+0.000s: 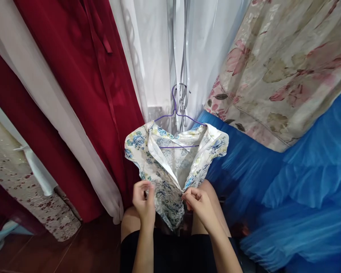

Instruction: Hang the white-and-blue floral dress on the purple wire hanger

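Observation:
A small white dress with blue flowers hangs on a purple wire hanger, its back opening spread wide. My left hand is closed, pinching the left edge of the fabric near the bottom of the opening. My right hand is closed in a pinch on the right edge, at the foot of the opening. Both hands sit just above my knees.
Red garments and a sheer white one hang on the left. A white gown hangs behind the hanger. Floral fabric and a blue tulle skirt fill the right. Dark wooden floor lies below.

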The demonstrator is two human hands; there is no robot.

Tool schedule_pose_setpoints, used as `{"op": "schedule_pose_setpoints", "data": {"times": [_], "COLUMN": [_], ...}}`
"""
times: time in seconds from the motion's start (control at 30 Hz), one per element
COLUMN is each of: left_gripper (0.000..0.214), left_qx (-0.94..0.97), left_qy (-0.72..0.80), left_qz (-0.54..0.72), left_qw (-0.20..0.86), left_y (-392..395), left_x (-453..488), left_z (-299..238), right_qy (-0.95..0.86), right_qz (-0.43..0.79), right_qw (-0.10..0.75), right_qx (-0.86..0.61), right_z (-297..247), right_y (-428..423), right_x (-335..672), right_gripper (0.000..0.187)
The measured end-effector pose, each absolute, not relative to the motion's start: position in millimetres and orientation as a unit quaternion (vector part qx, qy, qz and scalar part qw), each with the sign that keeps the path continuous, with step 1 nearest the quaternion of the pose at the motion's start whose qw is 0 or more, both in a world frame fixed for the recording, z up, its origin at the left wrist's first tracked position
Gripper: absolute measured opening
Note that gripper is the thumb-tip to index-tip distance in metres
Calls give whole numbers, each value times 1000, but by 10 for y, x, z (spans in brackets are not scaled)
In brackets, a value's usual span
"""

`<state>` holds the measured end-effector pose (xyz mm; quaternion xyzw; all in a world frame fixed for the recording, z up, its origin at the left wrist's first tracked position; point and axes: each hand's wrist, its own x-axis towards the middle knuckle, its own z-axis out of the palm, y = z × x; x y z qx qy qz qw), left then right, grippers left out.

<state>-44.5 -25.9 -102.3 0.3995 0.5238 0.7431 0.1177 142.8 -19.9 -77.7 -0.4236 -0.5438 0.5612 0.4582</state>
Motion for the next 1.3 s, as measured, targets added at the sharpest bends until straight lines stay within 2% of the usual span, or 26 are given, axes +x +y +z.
{"op": "schedule_pose_setpoints", "data": {"times": [0.07,0.13,0.23,0.3,0.5,0.6,0.73,0.87,0.93,1.03,1.1,1.2,1.3], "left_gripper": [19,14,2,5,14,15,18,17,13,13,23,12,13], "left_qx": [546,614,601,590,612,622,670,759,764,656,672,725,714], "left_qy": [506,485,483,477,469,466,467,439,418,425,411,399,402], "left_qz": [627,556,586,608,596,590,528,411,440,619,616,561,568], "left_qw": [228,279,249,234,225,219,232,248,219,74,31,-17,-73], "left_y": [-321,-366,-374,-351,-319,-351,-358,-222,-95,117,233,311,318], "left_x": [-261,-68,145,223,376,422,342,111,-10,-128,-143,-83,-70], "left_z": [-993,-973,-982,-993,-1013,-1070,-1075,-684,-313,314,667,976,1055], "right_qy": [-549,-544,-527,-510,-485,-482,-470,-470,-485,-514,-535,-553,-542], "right_qz": [562,576,618,633,571,565,571,562,559,545,527,489,442], "right_qw": [457,446,418,430,574,605,621,633,623,609,608,620,635], "right_qx": [-418,-417,-408,-393,-332,-287,-260,-249,-254,-261,-257,-266,-330], "right_z": [-741,-695,-574,-419,389,733,904,893,877,858,844,791,676], "right_y": [-234,-267,-254,-159,446,659,718,664,624,559,535,561,614], "right_x": [1420,1436,1485,1509,1416,1344,1331,1363,1364,1350,1333,1285,1199], "right_gripper": [30,32,29,26,21,19,18,16,14,13,15,17,19]}}
